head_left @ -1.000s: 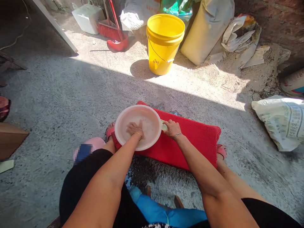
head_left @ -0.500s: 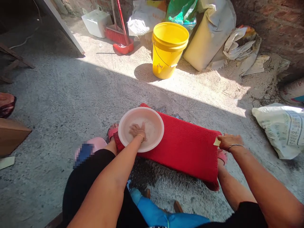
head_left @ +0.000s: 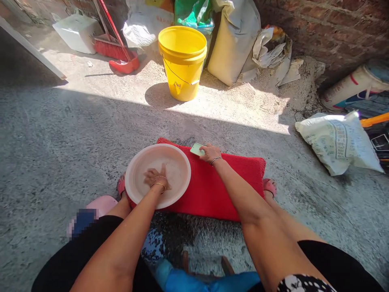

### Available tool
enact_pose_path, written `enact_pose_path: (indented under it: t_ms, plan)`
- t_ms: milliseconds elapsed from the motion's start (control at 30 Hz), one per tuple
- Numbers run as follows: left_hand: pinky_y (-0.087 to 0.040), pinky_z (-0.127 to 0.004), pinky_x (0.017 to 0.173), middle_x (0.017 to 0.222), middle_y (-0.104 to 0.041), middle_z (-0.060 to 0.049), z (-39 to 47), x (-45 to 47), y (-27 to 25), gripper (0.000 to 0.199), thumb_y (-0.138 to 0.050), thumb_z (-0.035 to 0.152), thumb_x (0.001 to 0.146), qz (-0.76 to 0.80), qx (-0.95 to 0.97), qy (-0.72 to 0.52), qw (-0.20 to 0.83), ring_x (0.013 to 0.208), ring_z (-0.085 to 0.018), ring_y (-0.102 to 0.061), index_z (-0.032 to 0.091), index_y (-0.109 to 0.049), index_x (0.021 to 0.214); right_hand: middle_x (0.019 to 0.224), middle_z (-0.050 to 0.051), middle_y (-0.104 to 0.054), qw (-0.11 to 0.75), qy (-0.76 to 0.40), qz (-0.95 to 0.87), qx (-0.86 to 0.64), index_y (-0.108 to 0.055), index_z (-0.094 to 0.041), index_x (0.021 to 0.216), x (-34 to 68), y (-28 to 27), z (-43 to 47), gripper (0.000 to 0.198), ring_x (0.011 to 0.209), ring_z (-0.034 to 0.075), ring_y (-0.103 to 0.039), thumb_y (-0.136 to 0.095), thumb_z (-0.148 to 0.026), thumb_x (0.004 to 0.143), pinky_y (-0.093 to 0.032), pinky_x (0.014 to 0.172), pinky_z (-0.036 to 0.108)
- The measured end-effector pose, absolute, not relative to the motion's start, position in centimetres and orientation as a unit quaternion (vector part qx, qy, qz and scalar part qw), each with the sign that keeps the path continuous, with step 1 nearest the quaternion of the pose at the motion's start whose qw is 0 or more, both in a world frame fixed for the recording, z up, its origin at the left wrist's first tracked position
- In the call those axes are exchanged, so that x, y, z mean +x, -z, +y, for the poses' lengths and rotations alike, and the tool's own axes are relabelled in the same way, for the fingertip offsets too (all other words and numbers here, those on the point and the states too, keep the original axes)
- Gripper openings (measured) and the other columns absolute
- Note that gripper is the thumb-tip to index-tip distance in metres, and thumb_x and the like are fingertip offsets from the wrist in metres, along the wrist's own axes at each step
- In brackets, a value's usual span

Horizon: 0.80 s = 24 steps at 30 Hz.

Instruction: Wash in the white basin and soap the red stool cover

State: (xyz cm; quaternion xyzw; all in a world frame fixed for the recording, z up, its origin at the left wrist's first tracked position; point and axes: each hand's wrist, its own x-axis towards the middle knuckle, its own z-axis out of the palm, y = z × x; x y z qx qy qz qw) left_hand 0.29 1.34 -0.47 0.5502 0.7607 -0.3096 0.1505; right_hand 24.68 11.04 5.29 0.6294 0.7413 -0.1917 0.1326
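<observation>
Left hand lies flat, fingers spread, inside the white basin, which sits on the red mat. Right hand pinches a pale green soap bar at the mat's far edge; the bar lies just left of the hand's fingertips, beside the basin rim.

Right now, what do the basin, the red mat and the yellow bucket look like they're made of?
Basin: thin whitish plastic, smooth and slightly translucent; the left hand rests inside it. Red mat: textile with a short, nubbly pile, matte. Yellow bucket: moulded plastic, glossy in the sun, with a thin handle that looks like wire.
</observation>
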Motion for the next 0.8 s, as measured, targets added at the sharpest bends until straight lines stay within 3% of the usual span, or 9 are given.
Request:
enact_pose_path:
  t_ms: [267, 400, 600, 700, 800]
  plan:
    - [-0.048, -0.058, 0.083, 0.155, -0.018, -0.029, 1.4, 0.1, 0.4, 0.128, -0.078, 0.059, 0.054, 0.762, 0.546, 0.308, 0.164, 0.134, -0.055, -0.029, 0.034, -0.004, 0.154, 0.125, 0.016, -0.054, 0.234, 0.151, 0.532, 0.8, -0.059, -0.028, 0.128, 46.7, -6.5, 4.4, 0.046, 0.107, 0.03, -0.056, -0.053, -0.042, 0.085, -0.038, 0.088, 0.044]
    - [-0.044, -0.058, 0.089, 0.155, -0.02, -0.027, 1.4, 0.4, 0.4, 0.128, -0.079, 0.059, 0.053, 0.762, 0.545, 0.314, 0.158, 0.136, -0.053, -0.027, 0.035, -0.005, 0.154, 0.123, 0.021, -0.053, 0.244, 0.112, 0.474, 0.839, -0.061, -0.022, 0.128, 51.2, -8.2, 0.8, 0.049, 0.105, 0.035, -0.057, -0.048, -0.046, 0.087, -0.037, 0.087, 0.05]
    - [-0.038, -0.058, 0.096, 0.158, -0.015, -0.022, 0.5, 0.3, -0.2, 0.123, -0.078, 0.059, 0.056, 0.756, 0.557, 0.286, 0.192, 0.139, -0.052, -0.02, 0.038, -0.006, 0.153, 0.118, 0.013, -0.056, 0.184, 0.134, 0.666, 0.711, -0.061, -0.027, 0.126, 41.3, -6.6, -0.2, 0.046, 0.106, 0.028, -0.057, -0.057, -0.044, 0.084, -0.04, 0.084, 0.04]
    - [-0.033, -0.055, 0.101, 0.159, -0.017, -0.017, -0.8, 0.3, -1.7, 0.108, -0.075, 0.056, 0.063, 0.754, 0.563, 0.254, 0.226, 0.14, -0.045, -0.023, 0.042, -0.015, 0.152, 0.114, 0.009, -0.058, 0.154, 0.146, 0.77, 0.602, -0.061, -0.029, 0.123, 32.9, -4.6, 0.0, 0.042, 0.103, 0.025, -0.058, -0.057, -0.041, 0.084, -0.039, 0.083, 0.037]
    - [-0.034, -0.052, 0.101, 0.155, -0.029, -0.01, -2.4, 0.5, -3.4, 0.084, -0.067, 0.052, 0.071, 0.746, 0.581, 0.207, 0.252, 0.135, -0.038, -0.034, 0.044, -0.03, 0.146, 0.116, 0.008, -0.058, 0.133, 0.155, 0.811, 0.548, -0.06, -0.03, 0.124, 26.4, -3.1, -0.2, 0.041, 0.103, 0.024, -0.058, -0.054, -0.04, 0.085, -0.038, 0.082, 0.035]
